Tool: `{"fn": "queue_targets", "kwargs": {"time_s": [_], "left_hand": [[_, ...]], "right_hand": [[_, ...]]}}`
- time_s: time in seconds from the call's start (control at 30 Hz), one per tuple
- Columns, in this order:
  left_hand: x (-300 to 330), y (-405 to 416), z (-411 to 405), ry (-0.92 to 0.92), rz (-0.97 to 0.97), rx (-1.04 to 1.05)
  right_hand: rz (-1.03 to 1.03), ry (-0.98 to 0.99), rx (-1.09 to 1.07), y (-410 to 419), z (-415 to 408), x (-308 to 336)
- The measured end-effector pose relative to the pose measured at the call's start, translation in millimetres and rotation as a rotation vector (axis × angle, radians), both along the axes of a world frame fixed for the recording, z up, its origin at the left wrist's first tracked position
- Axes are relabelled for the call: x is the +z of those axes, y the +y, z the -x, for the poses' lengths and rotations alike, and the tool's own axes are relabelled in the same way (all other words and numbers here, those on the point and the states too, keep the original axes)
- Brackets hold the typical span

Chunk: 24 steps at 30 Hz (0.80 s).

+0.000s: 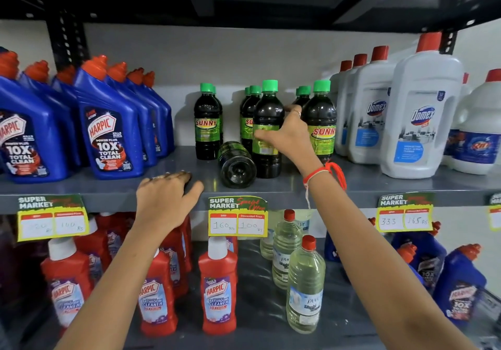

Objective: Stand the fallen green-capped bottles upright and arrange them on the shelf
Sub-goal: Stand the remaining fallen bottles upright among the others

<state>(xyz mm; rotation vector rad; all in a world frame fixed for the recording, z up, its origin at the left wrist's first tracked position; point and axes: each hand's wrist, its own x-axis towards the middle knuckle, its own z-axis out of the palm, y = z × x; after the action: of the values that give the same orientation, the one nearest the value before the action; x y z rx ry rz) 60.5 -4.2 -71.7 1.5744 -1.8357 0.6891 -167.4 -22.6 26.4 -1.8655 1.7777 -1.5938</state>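
Several dark bottles with green caps stand in the middle of the grey shelf [271, 189]. My right hand [288, 133] grips the front upright bottle [267, 111] around its label. One dark bottle [235, 166] lies on its side just left of it, base toward me, its cap hidden. Other upright green-capped bottles stand at the left [207, 122], behind, and at the right [321, 116]. My left hand [165, 195] rests flat on the shelf's front edge, holding nothing.
Blue Harpic bottles [108, 135] fill the shelf's left side, white Domex bottles [417, 116] the right. Price tags [238, 217] hang on the shelf lip. Below stand red Harpic bottles [218, 290] and clear bottles [305, 290].
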Motion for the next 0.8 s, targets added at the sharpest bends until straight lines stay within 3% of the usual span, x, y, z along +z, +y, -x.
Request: {"fn": "queue_targets", "kwargs": {"time_s": [0.13, 0.3, 0.37, 0.47, 0.63, 0.8], "left_hand": [[-0.1, 0.6, 0.3, 0.0, 0.01, 0.001], [-0.2, 1.0, 0.4, 0.003, 0.019, -0.001], [-0.1, 1.1, 0.6, 0.002, 0.016, -0.004], [0.2, 0.9, 1.0, 0.005, 0.017, -0.008], [-0.1, 0.9, 0.9, 0.011, 0.02, -0.007], [-0.4, 0.4, 0.7, 0.006, 0.023, -0.001]], "right_hand": [[-0.05, -0.225, 0.148, -6.5, 7.8, -3.3], [-0.023, 0.11, -0.022, -3.7, -1.9, -11.3], [0.006, 0.15, -0.061, -3.8, -4.5, -12.0], [-0.001, 0.116, -0.036, -5.9, -5.2, -8.9], [-0.131, -0.152, 0.145, -19.9, 1.4, -9.2], [-0.086, -0.024, 0.103, -17.1, -4.9, -12.1]]}}
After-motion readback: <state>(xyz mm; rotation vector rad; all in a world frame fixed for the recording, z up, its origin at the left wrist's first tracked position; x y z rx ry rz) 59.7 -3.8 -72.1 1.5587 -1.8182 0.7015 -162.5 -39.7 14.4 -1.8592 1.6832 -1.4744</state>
